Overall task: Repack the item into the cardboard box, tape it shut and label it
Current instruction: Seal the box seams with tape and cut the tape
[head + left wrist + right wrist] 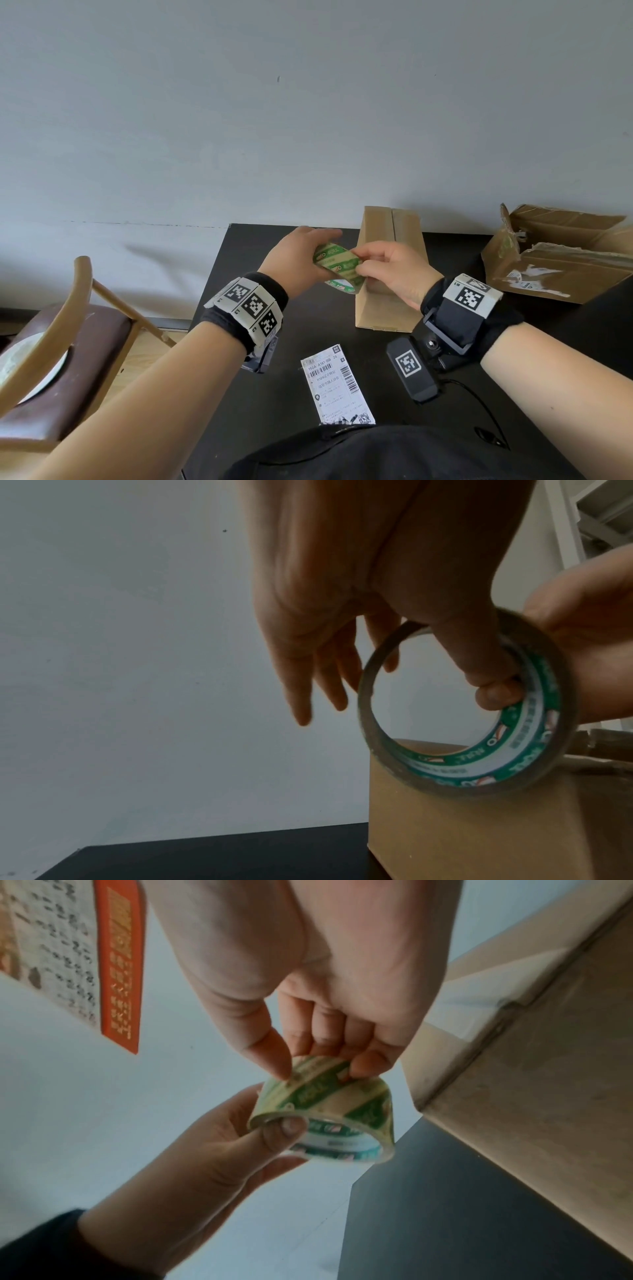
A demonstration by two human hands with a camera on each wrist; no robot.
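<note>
Black tabletop point(274, 342), grey wall behind. Tape roll point(337, 269) held just left of closed cardboard box point(390, 274) — left hand point(294, 263) gripping through the core, right hand point(390, 270) pinching its outer wrap; seam running away.

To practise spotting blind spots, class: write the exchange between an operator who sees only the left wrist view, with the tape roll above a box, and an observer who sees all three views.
Operator: Is the label on the box yet?
Observer: No. The shipping label lies flat on the table, nearer the person than the cardboard box.
Operator: I see only the edge of the other hand. What is it doing?
Observer: The right hand pinches the outer face of the tape roll with thumb and fingertips.
</note>
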